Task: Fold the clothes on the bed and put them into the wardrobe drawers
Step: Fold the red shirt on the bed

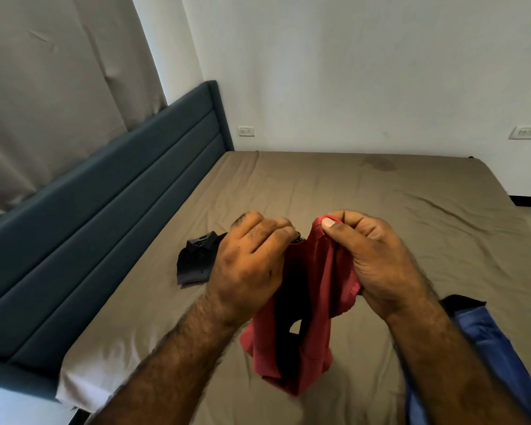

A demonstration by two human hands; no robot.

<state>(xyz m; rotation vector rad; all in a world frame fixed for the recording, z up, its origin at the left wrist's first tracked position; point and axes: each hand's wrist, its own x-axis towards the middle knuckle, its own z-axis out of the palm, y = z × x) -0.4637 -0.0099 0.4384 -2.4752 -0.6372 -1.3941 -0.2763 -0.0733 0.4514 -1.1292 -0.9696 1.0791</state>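
A home bedroom: a wide bed (350,191) under a brown sheet, a padded teal headboard (105,210), grey curtains (59,72), plain white walls (350,72) with a power socket (246,130).

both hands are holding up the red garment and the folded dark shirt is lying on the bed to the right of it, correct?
Not quite. The head view shows the dark shirt lying on the bed to the left of the red garment, near the headboard. The left hand and right hand do hold the garment up.
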